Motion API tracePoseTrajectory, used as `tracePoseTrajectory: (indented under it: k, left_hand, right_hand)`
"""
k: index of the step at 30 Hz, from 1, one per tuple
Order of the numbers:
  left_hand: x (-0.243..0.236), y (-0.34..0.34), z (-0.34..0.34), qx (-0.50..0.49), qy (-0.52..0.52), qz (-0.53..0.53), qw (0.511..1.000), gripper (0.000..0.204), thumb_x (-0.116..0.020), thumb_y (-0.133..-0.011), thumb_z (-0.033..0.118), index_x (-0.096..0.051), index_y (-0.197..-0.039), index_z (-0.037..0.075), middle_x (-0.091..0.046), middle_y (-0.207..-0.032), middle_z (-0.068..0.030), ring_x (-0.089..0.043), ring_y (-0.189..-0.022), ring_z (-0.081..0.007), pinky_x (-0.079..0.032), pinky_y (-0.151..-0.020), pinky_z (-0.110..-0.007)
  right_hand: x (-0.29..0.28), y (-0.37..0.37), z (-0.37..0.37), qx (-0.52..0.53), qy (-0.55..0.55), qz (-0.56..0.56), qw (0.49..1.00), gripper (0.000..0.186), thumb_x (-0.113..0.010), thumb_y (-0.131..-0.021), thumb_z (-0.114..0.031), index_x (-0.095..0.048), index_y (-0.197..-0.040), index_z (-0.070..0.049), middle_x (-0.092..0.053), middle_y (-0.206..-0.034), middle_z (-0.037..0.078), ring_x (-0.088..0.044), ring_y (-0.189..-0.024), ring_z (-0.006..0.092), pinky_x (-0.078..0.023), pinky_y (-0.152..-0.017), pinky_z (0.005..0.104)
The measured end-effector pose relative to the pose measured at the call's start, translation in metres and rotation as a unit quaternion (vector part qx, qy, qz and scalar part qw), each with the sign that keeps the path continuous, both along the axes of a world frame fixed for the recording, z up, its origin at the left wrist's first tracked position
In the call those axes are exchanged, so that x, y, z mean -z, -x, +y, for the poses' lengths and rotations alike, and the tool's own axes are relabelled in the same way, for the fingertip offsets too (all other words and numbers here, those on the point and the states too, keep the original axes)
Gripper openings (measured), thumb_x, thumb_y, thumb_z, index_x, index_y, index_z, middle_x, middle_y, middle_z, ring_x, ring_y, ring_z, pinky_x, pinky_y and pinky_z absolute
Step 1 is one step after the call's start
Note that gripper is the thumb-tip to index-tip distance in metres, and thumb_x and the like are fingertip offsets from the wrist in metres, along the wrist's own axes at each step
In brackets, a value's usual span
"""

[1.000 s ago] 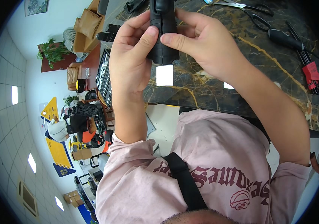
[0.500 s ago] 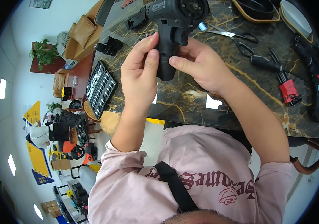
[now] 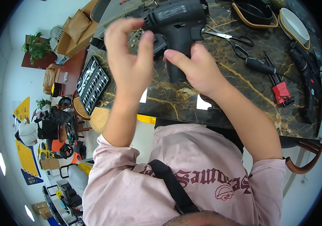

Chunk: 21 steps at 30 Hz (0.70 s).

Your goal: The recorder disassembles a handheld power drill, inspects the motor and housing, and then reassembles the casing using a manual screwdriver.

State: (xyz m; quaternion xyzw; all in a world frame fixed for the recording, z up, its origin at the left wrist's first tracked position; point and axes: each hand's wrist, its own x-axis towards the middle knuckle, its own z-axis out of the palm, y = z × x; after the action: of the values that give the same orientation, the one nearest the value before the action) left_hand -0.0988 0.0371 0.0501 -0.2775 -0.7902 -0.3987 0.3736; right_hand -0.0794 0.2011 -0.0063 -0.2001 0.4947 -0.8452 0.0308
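Note:
A black power tool shaped like a cordless drill (image 3: 178,22) is held up over the marble table, its grip pointing down toward me. My right hand (image 3: 198,69) wraps the lower part of the grip, with the thumb across the near side. Left of the tool, my left hand (image 3: 130,56) has its thumb and fingers apart and curved, nothing between them. Its fingertips are close to the tool's left end; whether they touch it I cannot tell. Behind the tool, small metal parts (image 3: 133,39) and a dark block lie partly hidden by my hands.
A socket set case (image 3: 93,84) lies open at the table's left edge. Scissors (image 3: 228,36), a black-handled tool (image 3: 260,66) and a red hex key holder (image 3: 281,92) are on the right. Beyond them are a black dish (image 3: 257,15), a white dish (image 3: 294,26) and a long black tool (image 3: 309,86).
The tool has turned so that its body now lies sideways across the view. My left hand has come off the grip and moved left, its fingers spreading. My right hand keeps its hold.

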Motion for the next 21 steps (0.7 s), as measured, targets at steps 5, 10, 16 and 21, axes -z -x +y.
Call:
tracePoseTrajectory:
  k: [5, 10, 16, 21]
  left_hand:
    - [-0.068, 0.017, 0.001, 0.096, 0.180, -0.040, 0.978, 0.050, -0.079, -0.091, 0.022, -0.058, -0.129, -0.001, -0.065, -0.120, -0.0087, -0.061, -0.114, -0.0170, -0.047, -0.100, -0.032]
    - [-0.073, 0.045, -0.019, 0.250, 0.275, -0.285, 0.883, 0.080, -0.092, -0.072, 0.042, -0.058, -0.129, -0.002, -0.067, -0.111, -0.0105, -0.063, -0.103, -0.0181, -0.051, -0.091, -0.033]
    - [-0.057, 0.042, -0.039, 0.202, 0.217, -0.338, 0.893, 0.108, -0.093, -0.045, 0.069, -0.062, -0.122, 0.000, -0.067, -0.112, -0.0041, -0.061, -0.103, -0.0143, -0.050, -0.091, -0.030]
    - [-0.055, 0.034, -0.040, 0.181, 0.231, -0.284, 0.913, 0.104, -0.092, -0.046, 0.070, -0.064, -0.117, 0.000, -0.067, -0.108, -0.0033, -0.062, -0.101, -0.0145, -0.050, -0.090, -0.030]
  right_hand:
    - [0.006, -0.004, -0.004, 0.113, -0.153, 0.101, 0.977, 0.034, -0.078, -0.084, -0.025, -0.063, -0.099, 0.002, -0.061, -0.069, 0.006, -0.058, -0.061, 0.0146, -0.049, -0.058, 0.0331]
    - [0.000, -0.008, 0.002, 0.131, -0.239, 0.105, 0.956, 0.040, -0.080, -0.075, -0.025, -0.064, -0.099, 0.002, -0.066, -0.075, 0.014, -0.066, -0.066, 0.0282, -0.052, -0.064, 0.0379]
    - [-0.001, -0.008, 0.002, 0.120, -0.293, 0.105, 0.943, 0.039, -0.077, -0.072, -0.020, -0.063, -0.102, 0.001, -0.069, -0.077, 0.019, -0.068, -0.073, 0.0391, -0.054, -0.068, 0.0436]
    - [0.005, -0.009, 0.000, 0.127, -0.307, 0.115, 0.936, 0.037, -0.076, -0.072, -0.019, -0.061, -0.101, 0.000, -0.068, -0.074, 0.018, -0.068, -0.073, 0.0393, -0.054, -0.069, 0.0452]
